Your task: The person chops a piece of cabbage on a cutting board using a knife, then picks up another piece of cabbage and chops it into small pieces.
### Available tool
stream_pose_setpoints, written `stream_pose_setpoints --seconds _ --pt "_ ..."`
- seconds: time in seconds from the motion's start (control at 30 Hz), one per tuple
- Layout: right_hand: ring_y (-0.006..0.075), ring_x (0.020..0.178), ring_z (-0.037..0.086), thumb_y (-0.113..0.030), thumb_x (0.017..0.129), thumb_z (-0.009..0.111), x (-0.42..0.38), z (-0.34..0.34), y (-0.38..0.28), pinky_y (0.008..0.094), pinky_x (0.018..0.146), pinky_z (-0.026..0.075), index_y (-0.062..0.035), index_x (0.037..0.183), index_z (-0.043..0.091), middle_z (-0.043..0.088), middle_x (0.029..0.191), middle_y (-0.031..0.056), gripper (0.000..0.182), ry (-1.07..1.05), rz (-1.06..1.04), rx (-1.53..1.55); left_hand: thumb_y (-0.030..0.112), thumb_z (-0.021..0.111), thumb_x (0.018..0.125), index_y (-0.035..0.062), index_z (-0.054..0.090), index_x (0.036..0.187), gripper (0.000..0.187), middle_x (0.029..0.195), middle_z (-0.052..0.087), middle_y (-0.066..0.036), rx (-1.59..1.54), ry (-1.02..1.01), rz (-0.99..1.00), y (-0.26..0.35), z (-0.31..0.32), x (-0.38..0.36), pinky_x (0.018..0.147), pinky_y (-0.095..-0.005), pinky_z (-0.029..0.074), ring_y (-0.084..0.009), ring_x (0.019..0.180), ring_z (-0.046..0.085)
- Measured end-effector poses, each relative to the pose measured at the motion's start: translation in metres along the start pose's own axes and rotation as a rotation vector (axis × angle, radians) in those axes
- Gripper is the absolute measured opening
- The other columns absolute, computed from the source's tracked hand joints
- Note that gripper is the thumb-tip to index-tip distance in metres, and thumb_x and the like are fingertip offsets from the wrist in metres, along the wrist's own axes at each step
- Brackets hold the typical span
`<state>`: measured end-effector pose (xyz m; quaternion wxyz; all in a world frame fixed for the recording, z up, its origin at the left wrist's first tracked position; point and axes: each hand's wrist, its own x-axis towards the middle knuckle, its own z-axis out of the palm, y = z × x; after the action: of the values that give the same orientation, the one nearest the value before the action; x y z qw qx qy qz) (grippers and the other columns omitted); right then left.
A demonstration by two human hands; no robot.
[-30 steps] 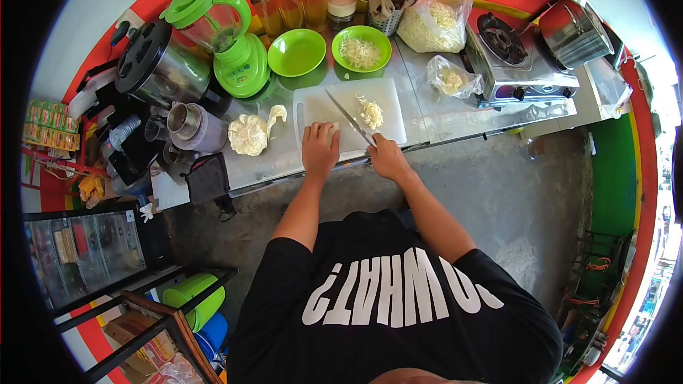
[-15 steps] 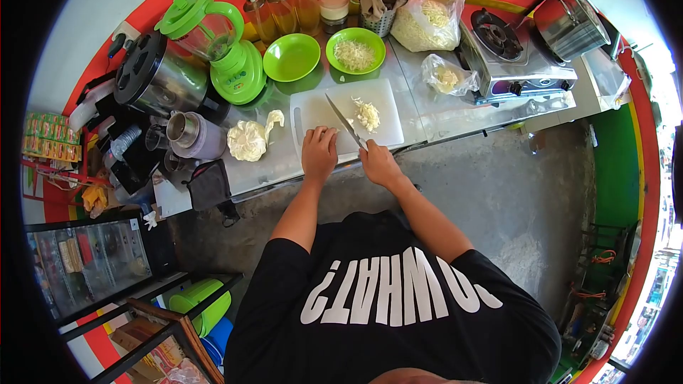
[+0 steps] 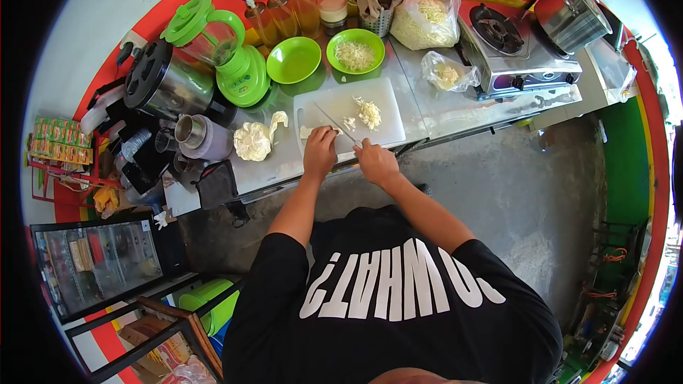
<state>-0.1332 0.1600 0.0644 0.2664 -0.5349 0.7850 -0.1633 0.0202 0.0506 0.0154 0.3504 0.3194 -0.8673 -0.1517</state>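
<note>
Since the earlier frames, the knife (image 3: 333, 125) lies flatter and further left on the cutting board (image 3: 390, 110), and a pale cabbage piece (image 3: 306, 131) now shows beyond the left fingertips. Shredded cabbage (image 3: 368, 112) has stayed at the centre-right of the board.

Left hand (image 3: 320, 151): palm down at the near-left edge of the board, fingers curled and pressed together onto the cabbage piece. How much of that piece lies under the fingers cannot be told.

Right hand (image 3: 376, 162): closed in a fist around the knife handle at the near edge of the board. The blade runs diagonally from that hand toward the board's left half and appears to touch the surface just beside the left fingers.

Left of the board, a torn cabbage chunk (image 3: 253, 141) rests on the steel counter (image 3: 441, 110). Behind the board stand an empty green bowl (image 3: 293, 60) and a second green bowl (image 3: 356, 50) holding shreds. Further left of the board is a green blender (image 3: 226, 57). Right of the board are two plastic bags (image 3: 427, 23) and a gas stove (image 3: 514, 53).
</note>
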Motion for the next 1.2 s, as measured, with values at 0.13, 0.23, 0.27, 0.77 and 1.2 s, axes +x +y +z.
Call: stream_pose_setpoints --seconds 0.13,0.23,0.27,0.77,1.2 --pt "0.0449 0.08 0.072 -0.038 0.108 0.045 -0.006 0.003 -0.009 0.0533 0.071 0.057 0.0013 0.104 0.053 0.071 0.083 0.0262 0.04 -0.045 0.0 -0.107 -0.002 0.062 0.085 0.0005 0.067 0.1 0.016 0.107 0.066 -0.013 0.012 0.02 0.002 0.001 0.002 -0.004 0.092 -0.0448 0.05 -0.0345 0.103 0.062" --pt "0.0433 0.079 0.072 -0.037 0.107 0.045 -0.007 0.001 -0.014 0.0518 0.07 0.058 0.0016 0.104 0.053 0.072 0.083 0.025 0.04 -0.036 -0.008 -0.128 -0.002 0.063 0.086 -0.0005 0.066 0.098 0.012 0.107 0.066 -0.015 0.005 0.025 -0.008 0.001 0.002 -0.005 0.091 -0.0447 0.049 -0.0371 0.104 0.06" --pt "0.043 0.079 0.073 -0.037 0.107 0.046 -0.009 0.0 -0.016 0.0513 0.07 0.059 0.0016 0.104 0.053 0.072 0.083 0.0247 0.04 -0.028 -0.016 -0.137 -0.002 0.063 0.086 -0.0005 0.066 0.098 0.012 0.107 0.066 -0.014 0.021 0.022 -0.017 0.002 0.002 -0.006 0.091 -0.0446 0.049 -0.037 0.104 0.06" --pt "0.0426 0.086 0.073 -0.038 0.107 0.047 0.019 0.024 -0.026 0.0501 0.076 0.06 0.0022 0.103 0.055 0.073 0.089 0.0251 0.041 -0.025 0.014 -0.116 -0.001 0.065 0.084 0.001 0.066 0.098 0.014 0.109 0.067 -0.013 -0.013 0.048 -0.059 0.001 0.002 -0.008 0.09 -0.0436 0.05 -0.0358 0.103 0.061" --pt "0.0488 0.092 0.07 -0.038 0.107 0.047 0.01 0.019 -0.033 0.055 0.081 0.056 0.0039 0.103 0.056 0.07 0.092 0.0305 0.043 -0.029 0.069 -0.083 -0.001 0.065 0.084 0.0017 0.067 0.096 0.013 0.104 0.068 -0.012 -0.037 0.139 -0.053 0.001 0.0 -0.009 0.086 -0.0431 0.052 -0.035 0.099 0.062"
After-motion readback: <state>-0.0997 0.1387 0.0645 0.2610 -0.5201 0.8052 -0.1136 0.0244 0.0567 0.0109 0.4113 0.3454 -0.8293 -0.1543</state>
